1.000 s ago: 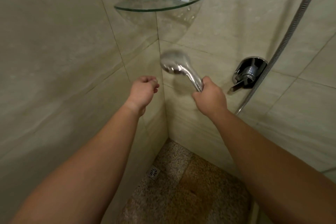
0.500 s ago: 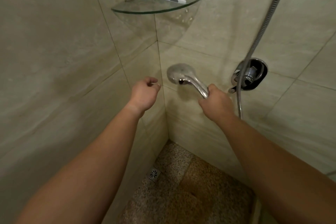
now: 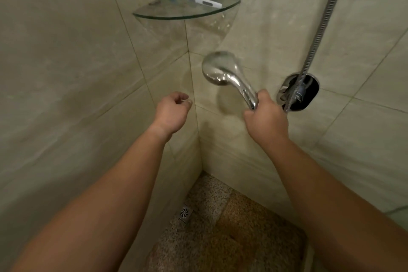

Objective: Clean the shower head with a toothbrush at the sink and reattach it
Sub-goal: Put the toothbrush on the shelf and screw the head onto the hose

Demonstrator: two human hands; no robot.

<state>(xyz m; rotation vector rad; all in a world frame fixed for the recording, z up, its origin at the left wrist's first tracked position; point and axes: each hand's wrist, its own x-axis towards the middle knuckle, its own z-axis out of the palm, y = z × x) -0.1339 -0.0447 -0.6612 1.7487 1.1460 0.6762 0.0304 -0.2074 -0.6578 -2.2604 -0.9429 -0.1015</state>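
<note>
Shower head (image 3: 217, 68), chrome and a little blurred, is out in the open air of the shower corner, its round face turned toward the tiles and its handle running down into the right hand (image 3: 266, 117), which is wrapped firmly round the lower end of the handle. That low grip makes sense: it leaves the head itself free to be worked on, and the metal hose (image 3: 320, 28) hangs straight down the wall behind the fist, in front of the chrome wall valve (image 3: 309, 92). Over on the other side, the left hand (image 3: 173, 110) floats near the corner joint, fingers loosely curled and holding nothing, apart from the head, looking ready to reach. And there's the likely target: the toothbrush (image 3: 194, 0), blue bristle end to the left, lying flat on the glass corner shelf (image 3: 231, 5) just above, well clear of both hands. No sink in view here, only tiled walls, a speckled floor and a small floor drain (image 3: 185, 213), so by my reading the job is at its very start, with scrubbing and refitting all to come.
</note>
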